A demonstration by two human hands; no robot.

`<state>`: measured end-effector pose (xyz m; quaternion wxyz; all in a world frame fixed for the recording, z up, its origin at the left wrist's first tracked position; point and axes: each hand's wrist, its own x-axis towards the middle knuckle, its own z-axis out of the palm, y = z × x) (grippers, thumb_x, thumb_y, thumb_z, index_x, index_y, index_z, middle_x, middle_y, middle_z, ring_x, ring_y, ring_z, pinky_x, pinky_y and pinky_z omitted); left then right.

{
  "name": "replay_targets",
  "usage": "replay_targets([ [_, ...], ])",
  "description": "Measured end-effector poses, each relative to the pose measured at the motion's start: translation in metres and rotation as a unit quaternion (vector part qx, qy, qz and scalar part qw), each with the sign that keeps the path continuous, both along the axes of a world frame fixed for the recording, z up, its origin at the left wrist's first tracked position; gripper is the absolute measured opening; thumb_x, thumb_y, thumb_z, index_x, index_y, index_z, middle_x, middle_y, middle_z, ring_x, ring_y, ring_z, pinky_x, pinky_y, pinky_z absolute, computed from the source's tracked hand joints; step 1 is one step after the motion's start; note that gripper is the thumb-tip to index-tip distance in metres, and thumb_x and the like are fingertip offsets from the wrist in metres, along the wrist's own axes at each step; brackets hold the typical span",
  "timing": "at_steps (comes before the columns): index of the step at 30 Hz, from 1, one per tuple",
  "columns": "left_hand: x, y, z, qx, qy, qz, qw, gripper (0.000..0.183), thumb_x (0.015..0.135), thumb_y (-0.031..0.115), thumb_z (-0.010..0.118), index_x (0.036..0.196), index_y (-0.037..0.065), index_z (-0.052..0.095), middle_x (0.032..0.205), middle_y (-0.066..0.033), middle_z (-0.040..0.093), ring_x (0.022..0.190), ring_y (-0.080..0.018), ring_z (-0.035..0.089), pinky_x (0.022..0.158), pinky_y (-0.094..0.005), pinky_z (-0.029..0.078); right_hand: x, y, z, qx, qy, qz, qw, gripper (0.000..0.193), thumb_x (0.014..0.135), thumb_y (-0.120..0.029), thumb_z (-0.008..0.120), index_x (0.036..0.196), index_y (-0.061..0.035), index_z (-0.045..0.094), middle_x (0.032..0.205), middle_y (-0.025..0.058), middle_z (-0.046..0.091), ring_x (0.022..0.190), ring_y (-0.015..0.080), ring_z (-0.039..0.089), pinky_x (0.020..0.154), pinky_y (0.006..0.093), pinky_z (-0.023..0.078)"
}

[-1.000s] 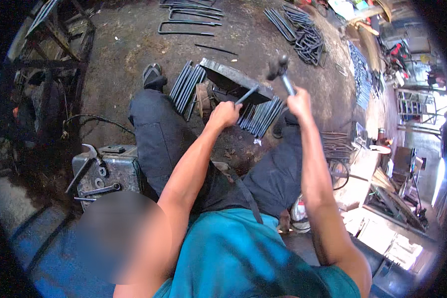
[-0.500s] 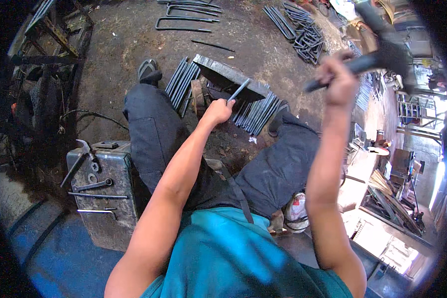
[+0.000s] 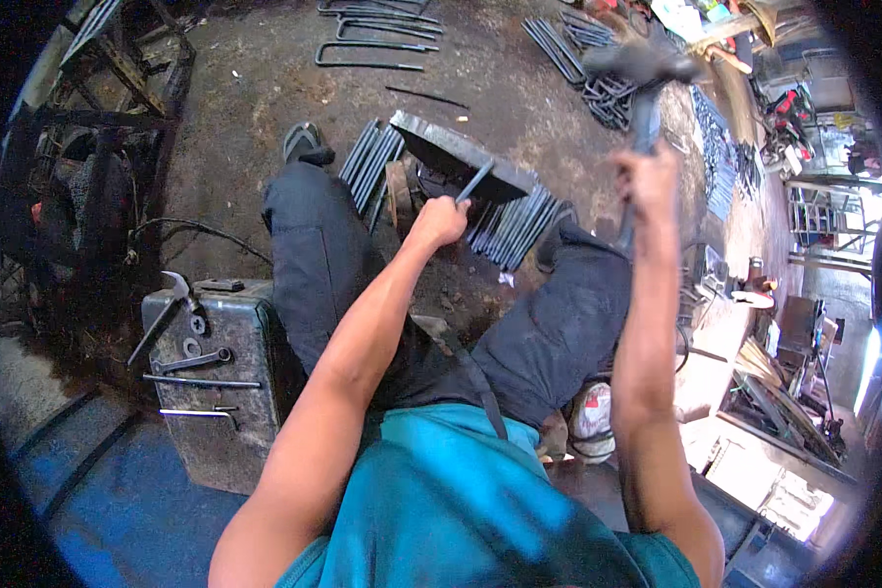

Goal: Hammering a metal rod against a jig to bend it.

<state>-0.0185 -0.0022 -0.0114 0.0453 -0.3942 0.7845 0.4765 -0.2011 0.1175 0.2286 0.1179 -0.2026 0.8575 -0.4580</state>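
Note:
My left hand is closed around a short steel rod. The rod slants up from the fist and its far end lies against a thick dark metal block, which stands between my feet. On the right, my raised right hand grips the handle of a large hammer. Its heavy head, smeared by motion, is well above and to the right of the block. Straight rods lie in a row by the block's right end, and more rods rest to its left.
A worn metal box at my left carries a small claw hammer, a wrench and thin rods. Bent U-shaped rods lie on the floor ahead. A bench frame stands far left; clutter fills the right side.
The right hand has swung the hammer leftward, from pointing right to pointing upward. My left hand still holds the rod against the block. The whole view has shifted slightly.

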Motion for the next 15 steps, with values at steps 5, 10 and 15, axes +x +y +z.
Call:
replay_targets([
  [5, -0.007, 0.005, 0.024, -0.012, -0.041, 0.023, 0.999, 0.046, 0.093, 0.036, 0.046, 0.096, -0.006, 0.066, 0.098, -0.0312, 0.063, 0.099, -0.0444, 0.06, 0.089, -0.0496, 0.047, 0.002, -0.021, 0.11, -0.272, 0.025, 0.098, 0.957, 0.016, 0.075, 0.002, 0.064, 0.087, -0.0044, 0.053, 0.06, 0.0016, 0.048, 0.043, 0.0106, 0.041, 0.047, 0.0246, 0.037],
  [10, -0.001, 0.004, 0.031, -0.02, -0.053, 0.023, 0.998, 0.044, 0.092, 0.034, 0.048, 0.095, -0.005, 0.067, 0.097, -0.0299, 0.063, 0.097, -0.0434, 0.061, 0.087, -0.0492, 0.048, 0.02, -0.041, 0.028, -0.273, 0.005, 0.116, 0.955, 0.012, 0.075, 0.003, 0.058, 0.076, -0.0071, 0.051, 0.063, 0.0046, 0.052, 0.051, 0.0133, 0.046, 0.055, 0.03, 0.042],
  [15, -0.007, 0.012, 0.032, -0.019, -0.029, 0.013, 0.999, 0.042, 0.092, 0.033, 0.049, 0.092, -0.005, 0.067, 0.094, -0.0297, 0.064, 0.095, -0.0431, 0.062, 0.085, -0.0488, 0.049, 0.021, 0.01, -0.175, 0.159, 0.143, 0.035, 0.976, 0.024, 0.068, -0.009, 0.057, 0.087, 0.0034, 0.063, 0.075, 0.0245, 0.063, 0.073, 0.0344, 0.064, 0.071, 0.0425, 0.048],
])
